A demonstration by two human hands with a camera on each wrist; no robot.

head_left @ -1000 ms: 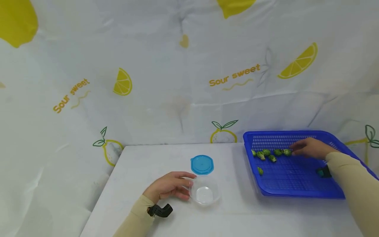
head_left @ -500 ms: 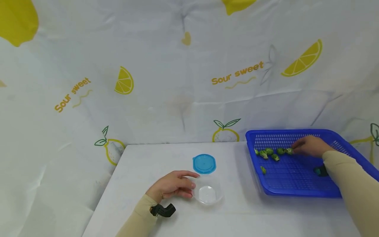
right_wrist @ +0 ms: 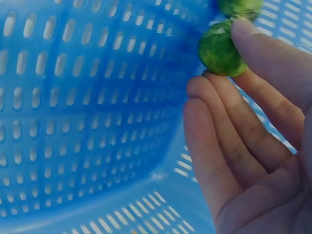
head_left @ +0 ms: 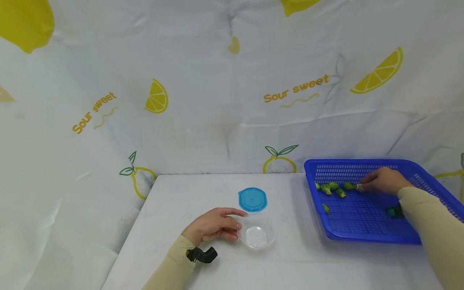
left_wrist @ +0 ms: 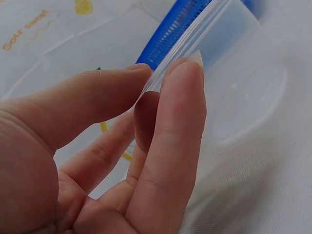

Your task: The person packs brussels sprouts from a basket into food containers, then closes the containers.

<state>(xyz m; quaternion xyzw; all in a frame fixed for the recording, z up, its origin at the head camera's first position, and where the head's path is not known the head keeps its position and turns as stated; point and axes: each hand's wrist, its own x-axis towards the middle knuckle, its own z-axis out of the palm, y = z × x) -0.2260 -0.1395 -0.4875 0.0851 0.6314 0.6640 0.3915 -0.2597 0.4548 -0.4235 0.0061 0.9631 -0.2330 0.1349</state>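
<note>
My left hand (head_left: 217, 225) pinches the near-side rim of a small clear plastic container (head_left: 256, 237) standing on the white table. In the left wrist view, the thumb and fingers lie on either side of the container's wall (left_wrist: 243, 92). Over in the blue basket (head_left: 369, 237), my right hand (head_left: 386, 180) grips a Brussels sprout (right_wrist: 220, 52) between thumb and fingertips. Another sprout (right_wrist: 240, 7) touches or nearly touches it in the right wrist view. Several more Brussels sprouts (head_left: 340, 193) lie at the basket's left side. From the head, fingers partly hide the gripped one.
A round blue lid (head_left: 252, 199) lies flat just behind the container. The basket has raised slotted walls and stands at the table's right side. A white cloth (head_left: 203, 133) with lemon prints hangs behind the table (head_left: 188, 193).
The right fingers have come in around the end sprout, which now shows less. The left hand stays at the container. The whole head view has drifted slightly.
</note>
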